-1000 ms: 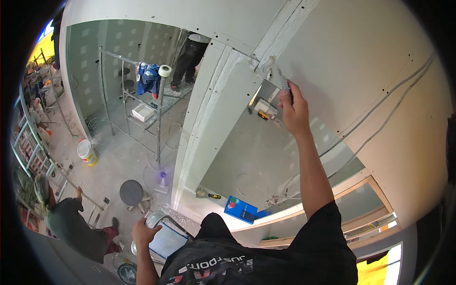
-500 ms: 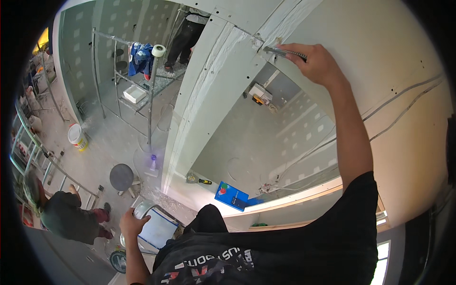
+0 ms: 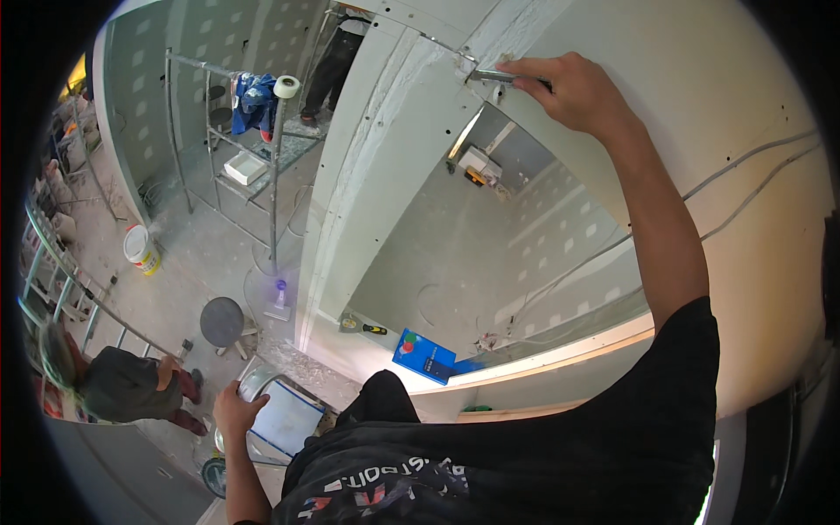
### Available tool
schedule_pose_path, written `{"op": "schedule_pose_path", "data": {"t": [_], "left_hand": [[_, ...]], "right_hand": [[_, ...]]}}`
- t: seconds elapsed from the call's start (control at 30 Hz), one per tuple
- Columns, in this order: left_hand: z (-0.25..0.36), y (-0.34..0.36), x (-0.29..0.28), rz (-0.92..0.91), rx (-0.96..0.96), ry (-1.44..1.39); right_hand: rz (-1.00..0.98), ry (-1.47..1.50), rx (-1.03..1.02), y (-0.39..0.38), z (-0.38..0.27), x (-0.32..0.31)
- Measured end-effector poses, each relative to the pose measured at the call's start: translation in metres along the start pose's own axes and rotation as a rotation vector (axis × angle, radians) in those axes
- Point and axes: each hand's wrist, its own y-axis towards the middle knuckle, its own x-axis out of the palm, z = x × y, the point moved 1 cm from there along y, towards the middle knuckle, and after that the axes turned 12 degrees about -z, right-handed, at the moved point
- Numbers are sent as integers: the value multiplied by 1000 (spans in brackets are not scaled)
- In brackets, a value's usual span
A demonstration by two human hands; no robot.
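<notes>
Two bare hands are showing. At the lower left of the frame the left hand [image 3: 236, 409] is resting at one curved metal tube [image 3: 255, 381], thumb spread from the fingers; whether its grip is closing round the tube, I cannot tell. At the upper centre the right hand [image 3: 579, 94] is clamping its grip on one utility knife [image 3: 487, 76], whose tip is pointing left at a white-filled joint [image 3: 514, 33] between wallboards. Two grey cables [image 3: 757, 160] are running across the wall at the right.

Below centre, two things are lying on a ledge: one putty knife [image 3: 374, 330] with a yellow-and-black handle and one blue box [image 3: 423, 356]. Farther off at the left, one round stool [image 3: 222, 322] and one white-and-yellow bucket [image 3: 142, 250] are standing on the floor. One metal scaffold [image 3: 276, 175] is carrying one blue cloth [image 3: 253, 101], one white tape roll [image 3: 286, 87] and one white tray [image 3: 245, 168]. Two other people are appearing, one lower left, one near the top.
</notes>
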Motion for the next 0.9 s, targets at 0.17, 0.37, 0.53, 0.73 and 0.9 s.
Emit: {"op": "schedule_pose_path", "data": {"t": [0.17,0.37,0.53,0.73,0.9], "left_hand": [[2,5,1,-54,-7,-61],[6,1,-3,-5,-43,-36],[1,3,-2,-7,-47,-51],[10,1,-7,2,-51,-55],[10,0,-12,-7,-40,-90]], "right_hand": [[-68,-134,39,1,2,-2],[-21,65,-228,15,22,-4],[-142,115,-182,20,17,-16],[-188,8,-204,17,14,-24],[-216,48,-170,10,14,-27]]}}
